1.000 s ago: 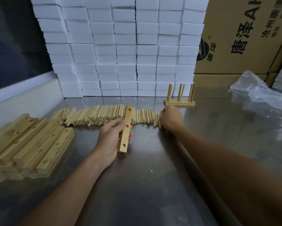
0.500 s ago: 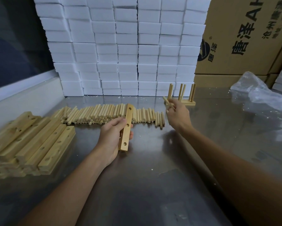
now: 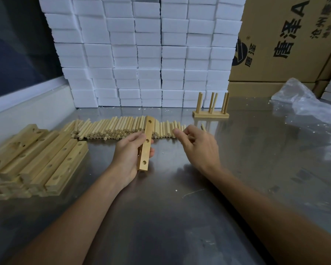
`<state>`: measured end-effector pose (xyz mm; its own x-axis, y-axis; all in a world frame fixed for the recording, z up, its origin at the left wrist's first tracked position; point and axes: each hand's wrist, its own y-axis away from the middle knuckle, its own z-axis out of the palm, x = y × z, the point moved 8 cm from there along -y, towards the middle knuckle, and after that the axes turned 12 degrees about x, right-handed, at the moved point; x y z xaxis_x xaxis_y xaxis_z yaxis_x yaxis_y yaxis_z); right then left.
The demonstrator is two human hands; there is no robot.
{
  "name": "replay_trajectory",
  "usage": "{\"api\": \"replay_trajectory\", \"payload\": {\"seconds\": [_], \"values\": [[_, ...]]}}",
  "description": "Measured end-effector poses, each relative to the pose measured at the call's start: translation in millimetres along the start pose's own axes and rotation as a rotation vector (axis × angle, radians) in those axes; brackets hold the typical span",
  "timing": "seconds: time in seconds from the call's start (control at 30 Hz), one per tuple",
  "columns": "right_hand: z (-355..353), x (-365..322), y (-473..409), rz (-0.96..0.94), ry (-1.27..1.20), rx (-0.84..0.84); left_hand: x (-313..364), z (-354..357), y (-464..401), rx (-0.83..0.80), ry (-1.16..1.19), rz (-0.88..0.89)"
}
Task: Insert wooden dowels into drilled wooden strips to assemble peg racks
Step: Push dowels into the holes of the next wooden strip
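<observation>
1. Gripping a drilled wooden strip point(image 3: 146, 144) about its middle, the left hand point(image 3: 130, 155) has its thumb on the near face and its fingers curled round the far side; the strip stands almost end-on to me, its three holes facing up and right, its far end overlapping the row of dowels.
2. The right hand point(image 3: 198, 145) hovers just right of the strip, not touching it, fingers bent with thumb and forefinger drawn close. A dowel tip point(image 3: 203, 127) shows past the knuckles, but I cannot tell whether the fingers actually pinch it.
3. Behind both hands a long row of loose dowels point(image 3: 111, 128) lies side by side on the metal table point(image 3: 180, 217), running from the strip pile across to the right hand.
4. At the left, a pile of drilled strips point(image 3: 36, 161) is stacked flat in layers, holes upward, well apart from the left hand.
5. Beyond the right hand stands a finished peg rack point(image 3: 211, 109), its base flat on the table and its dowels upright in pairs.
6. A wall of white foam blocks point(image 3: 141, 54) is stacked along the back edge, just behind the rack.
7. A cardboard carton point(image 3: 285, 44) printed with dark characters sits to the right of the blocks.
8. Crumpled clear plastic point(image 3: 304, 104) lies on the table's far right, in front of the carton.
</observation>
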<state>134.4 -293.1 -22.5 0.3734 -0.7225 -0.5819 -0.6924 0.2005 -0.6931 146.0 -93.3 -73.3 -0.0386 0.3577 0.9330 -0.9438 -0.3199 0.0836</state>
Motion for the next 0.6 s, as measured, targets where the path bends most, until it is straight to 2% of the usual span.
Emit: {"api": "replay_trajectory", "payload": {"seconds": [0.17, 0.37, 0.5, 0.6], "values": [[-7.1, -3.0, 2.7, -0.091, 0.029, 0.076, -1.3, -1.4, 0.0, 0.010, 0.004, -0.006], [-7.1, -8.8, 3.3, -0.184, -0.053, 0.060, -2.0, -2.7, -0.6, 0.012, 0.009, -0.014], [0.2, -3.2, 5.5, -0.057, -0.179, -0.026, -1.6, -3.0, 0.6, 0.008, 0.009, -0.012], [-2.9, -6.7, 3.3, -0.041, -0.229, 0.028, -0.9, -2.5, 1.3, 0.014, 0.014, -0.011]]}}
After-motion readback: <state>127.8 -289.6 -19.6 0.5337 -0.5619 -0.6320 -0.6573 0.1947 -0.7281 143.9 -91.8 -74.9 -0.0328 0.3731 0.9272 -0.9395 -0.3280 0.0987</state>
